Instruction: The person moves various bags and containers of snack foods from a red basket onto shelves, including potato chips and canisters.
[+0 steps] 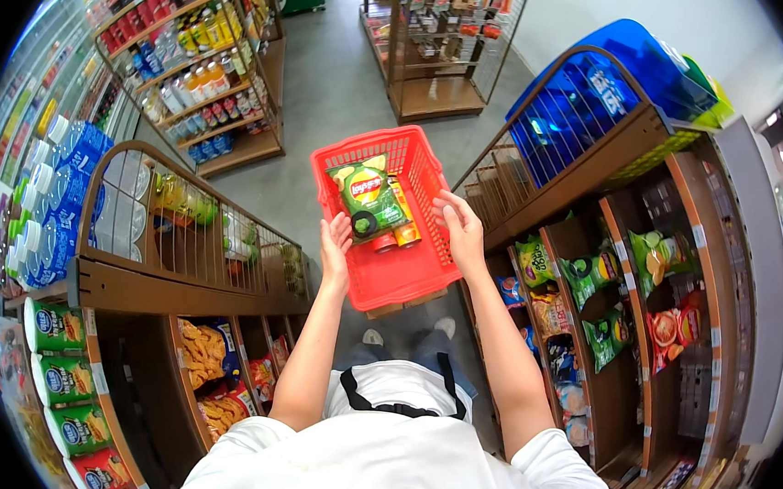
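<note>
A red plastic shopping basket is in front of me, above the aisle floor. In it lie a green Lay's chip bag and, partly under that, yellow and red cylindrical containers. My left hand is at the basket's left side, near the bag's lower corner, fingers apart and holding nothing. At the right side, over the rim, my right hand is spread, also with nothing in it. What bears the basket from below is mostly hidden; a brown edge shows under its near end.
Shelves of snack bags line my right, with blue plastic bins on top. To the left, a wire-sided shelf holds snacks and bottled water. A drinks rack and another display rack stand ahead.
</note>
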`<control>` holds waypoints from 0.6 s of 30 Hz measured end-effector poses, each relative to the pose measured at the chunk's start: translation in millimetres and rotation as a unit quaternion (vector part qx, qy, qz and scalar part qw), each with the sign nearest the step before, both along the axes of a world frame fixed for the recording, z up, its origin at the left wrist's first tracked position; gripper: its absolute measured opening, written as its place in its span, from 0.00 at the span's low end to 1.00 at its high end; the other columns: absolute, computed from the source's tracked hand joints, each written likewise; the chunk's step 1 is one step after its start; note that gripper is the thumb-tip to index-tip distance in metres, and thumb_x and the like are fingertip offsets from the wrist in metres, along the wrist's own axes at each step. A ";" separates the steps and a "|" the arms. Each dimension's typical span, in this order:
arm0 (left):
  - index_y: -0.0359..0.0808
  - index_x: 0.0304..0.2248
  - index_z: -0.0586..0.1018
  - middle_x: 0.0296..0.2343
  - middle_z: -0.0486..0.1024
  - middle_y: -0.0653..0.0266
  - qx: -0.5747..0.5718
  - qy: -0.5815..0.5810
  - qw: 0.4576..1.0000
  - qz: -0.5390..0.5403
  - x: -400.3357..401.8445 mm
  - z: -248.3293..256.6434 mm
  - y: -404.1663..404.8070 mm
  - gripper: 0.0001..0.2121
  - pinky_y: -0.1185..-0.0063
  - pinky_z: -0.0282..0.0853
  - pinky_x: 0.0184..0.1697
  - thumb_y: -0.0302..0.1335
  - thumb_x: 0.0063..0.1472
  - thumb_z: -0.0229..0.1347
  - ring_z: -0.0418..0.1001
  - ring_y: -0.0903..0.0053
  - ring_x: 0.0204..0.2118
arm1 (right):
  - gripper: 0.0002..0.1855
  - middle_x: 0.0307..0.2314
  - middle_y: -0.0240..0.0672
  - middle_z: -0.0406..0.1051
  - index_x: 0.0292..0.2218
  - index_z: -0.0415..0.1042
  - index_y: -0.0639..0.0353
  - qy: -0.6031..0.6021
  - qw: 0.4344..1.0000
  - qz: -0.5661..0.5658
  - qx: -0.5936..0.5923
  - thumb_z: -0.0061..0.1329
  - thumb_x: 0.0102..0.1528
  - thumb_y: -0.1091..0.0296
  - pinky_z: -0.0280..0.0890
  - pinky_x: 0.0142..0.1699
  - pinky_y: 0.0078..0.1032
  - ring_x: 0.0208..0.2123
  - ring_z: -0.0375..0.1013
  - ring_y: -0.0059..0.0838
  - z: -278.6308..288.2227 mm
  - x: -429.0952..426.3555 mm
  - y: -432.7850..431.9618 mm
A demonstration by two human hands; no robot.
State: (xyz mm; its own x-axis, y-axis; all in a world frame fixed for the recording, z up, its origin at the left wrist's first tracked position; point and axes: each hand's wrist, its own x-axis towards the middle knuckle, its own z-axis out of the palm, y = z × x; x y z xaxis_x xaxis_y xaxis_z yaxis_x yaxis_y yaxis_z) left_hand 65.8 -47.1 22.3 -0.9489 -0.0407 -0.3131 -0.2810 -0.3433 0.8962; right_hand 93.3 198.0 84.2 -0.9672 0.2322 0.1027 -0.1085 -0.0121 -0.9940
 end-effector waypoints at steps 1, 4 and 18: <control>0.33 0.62 0.61 0.59 0.62 0.53 -0.002 0.000 1.000 -0.003 -1.1 -3.9 -1.1 0.35 0.67 0.49 0.65 0.54 0.70 0.26 0.57 0.64 0.64 | 0.20 0.46 0.41 0.74 0.55 0.67 0.65 -0.006 1.000 0.011 -0.007 0.41 0.66 0.65 0.69 0.51 0.25 0.46 0.74 0.28 -6.3 -8.4 -2.5; 0.33 0.63 0.59 0.61 0.59 0.52 0.002 -0.006 1.000 -0.004 -5.0 -12.2 3.8 0.36 0.67 0.46 0.67 0.55 0.70 0.25 0.54 0.64 0.65 | 0.19 0.46 0.41 0.74 0.54 0.67 0.65 -0.024 0.999 0.036 -0.009 0.41 0.66 0.65 0.68 0.51 0.24 0.46 0.74 0.27 -19.3 -28.7 -3.7; 0.29 0.65 0.47 0.67 0.42 0.58 -0.031 -0.044 0.996 0.064 -46.5 -69.5 40.1 0.38 0.76 0.31 0.69 0.55 0.70 0.26 0.37 0.72 0.70 | 0.23 0.52 0.38 0.69 0.59 0.63 0.61 -0.133 0.983 0.127 0.019 0.41 0.67 0.61 0.65 0.54 0.25 0.53 0.69 0.27 -101.6 -86.2 15.3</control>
